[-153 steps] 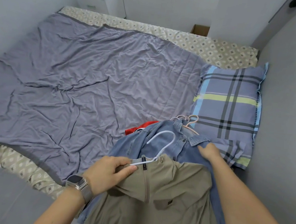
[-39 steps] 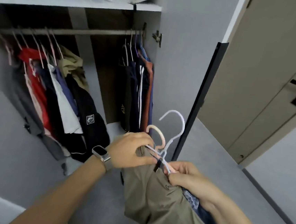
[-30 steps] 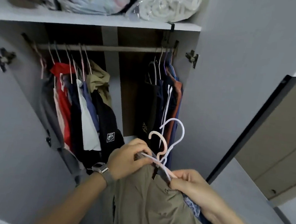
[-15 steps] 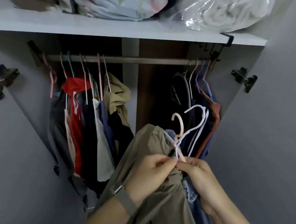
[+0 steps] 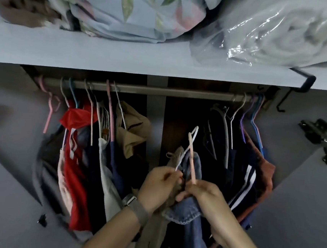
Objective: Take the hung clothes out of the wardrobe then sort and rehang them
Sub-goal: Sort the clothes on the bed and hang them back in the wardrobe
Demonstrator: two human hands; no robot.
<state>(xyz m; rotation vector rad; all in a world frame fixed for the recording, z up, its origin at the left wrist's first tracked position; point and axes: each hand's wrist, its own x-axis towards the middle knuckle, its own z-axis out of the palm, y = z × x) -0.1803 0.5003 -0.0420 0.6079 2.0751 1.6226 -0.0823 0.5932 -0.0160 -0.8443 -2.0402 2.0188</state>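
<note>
I face the open wardrobe. My left hand (image 5: pixel 159 185) grips the white hanger (image 5: pixel 186 146) carrying a khaki garment (image 5: pixel 148 236). Close beside it, my right hand (image 5: pixel 204 195) grips the pink hanger (image 5: pixel 192 162) carrying a denim shirt (image 5: pixel 192 212). Both hanger hooks point up at the bare middle stretch of the metal rail (image 5: pixel 161 91), well below it. A group of hung clothes (image 5: pixel 87 156) fills the left of the rail, and dark clothes (image 5: pixel 240 167) hang at the right.
A shelf (image 5: pixel 124 60) runs above the rail, bearing a floral bundle (image 5: pixel 129 8) and a bagged white blanket (image 5: pixel 283 33). A black hook (image 5: pixel 302 85) clips onto the shelf's right end. Open doors with hinges (image 5: pixel 325 139) flank both sides.
I turned from the bed to the wardrobe with both garments. My hands have lifted the two hangers up into the wardrobe's middle gap, and the view has moved closer and tilted upward.
</note>
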